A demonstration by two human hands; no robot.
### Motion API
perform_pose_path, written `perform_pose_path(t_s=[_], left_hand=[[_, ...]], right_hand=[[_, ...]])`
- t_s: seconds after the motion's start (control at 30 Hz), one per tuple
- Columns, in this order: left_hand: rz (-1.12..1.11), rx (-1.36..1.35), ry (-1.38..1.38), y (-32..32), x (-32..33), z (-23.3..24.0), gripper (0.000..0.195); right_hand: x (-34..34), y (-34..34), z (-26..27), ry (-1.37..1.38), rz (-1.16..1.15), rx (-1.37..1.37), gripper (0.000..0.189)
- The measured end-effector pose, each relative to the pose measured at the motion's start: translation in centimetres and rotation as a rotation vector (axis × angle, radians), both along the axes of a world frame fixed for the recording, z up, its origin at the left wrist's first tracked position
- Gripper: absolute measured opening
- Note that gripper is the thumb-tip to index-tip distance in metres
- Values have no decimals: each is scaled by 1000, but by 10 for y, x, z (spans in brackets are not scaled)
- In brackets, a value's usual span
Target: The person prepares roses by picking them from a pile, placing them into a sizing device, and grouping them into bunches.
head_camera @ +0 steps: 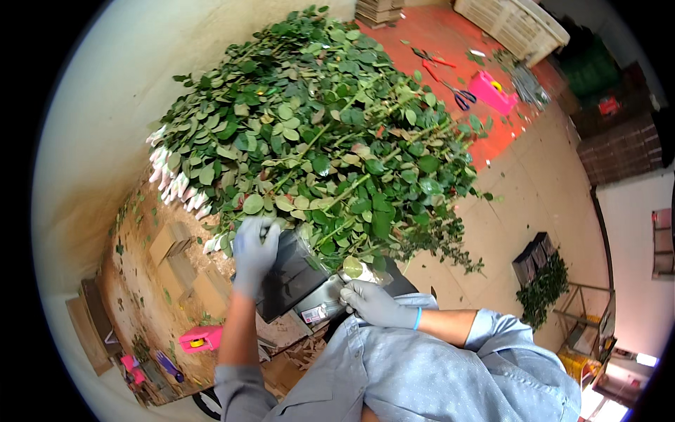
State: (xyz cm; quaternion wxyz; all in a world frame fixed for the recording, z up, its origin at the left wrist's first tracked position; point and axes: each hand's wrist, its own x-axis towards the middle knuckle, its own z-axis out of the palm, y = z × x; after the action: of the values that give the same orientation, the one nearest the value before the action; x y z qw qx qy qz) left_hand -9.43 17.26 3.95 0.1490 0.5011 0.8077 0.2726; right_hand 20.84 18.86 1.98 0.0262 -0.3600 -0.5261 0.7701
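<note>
A large heap of leafy rose stems [327,137] lies before me, with pale pink and white covered flower heads [176,187] along its left side. My left hand [254,256], in a grey glove, is at the heap's near edge with its fingers curled; leaves and blur hide whether it grips anything. My right hand [377,305], also gloved, has thumb and fingers drawn together beside a clear plastic sleeve [316,256]. What lies between those fingertips is unclear. Between my hands is a stack of dark sleeves [287,277]. Below it sits a clear packet with a printed label [315,314].
Folded cardboard pieces [179,264] and a pink tape dispenser [201,337] lie on the worn table [132,285] at left. Beyond the heap, red-handled pruners [437,63], scissors [464,98] and another pink dispenser [490,92] rest on a red surface [416,31]. A cream crate [511,26] stands there.
</note>
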Motion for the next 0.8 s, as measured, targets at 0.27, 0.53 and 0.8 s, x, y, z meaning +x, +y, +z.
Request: perform_pose_path(t_s=[0.27, 0.53, 0.8], left_hand=[[-266, -222, 260, -109, 80, 17, 105], [-236, -269, 267, -109, 76, 1, 103], [-246, -230, 304, -116, 78, -11, 103]], right_hand=[[1, -7, -35, -12, 72, 325, 31], [-9, 9, -90, -36, 112, 735, 25], [-28, 7, -122, -193, -31, 896, 32]])
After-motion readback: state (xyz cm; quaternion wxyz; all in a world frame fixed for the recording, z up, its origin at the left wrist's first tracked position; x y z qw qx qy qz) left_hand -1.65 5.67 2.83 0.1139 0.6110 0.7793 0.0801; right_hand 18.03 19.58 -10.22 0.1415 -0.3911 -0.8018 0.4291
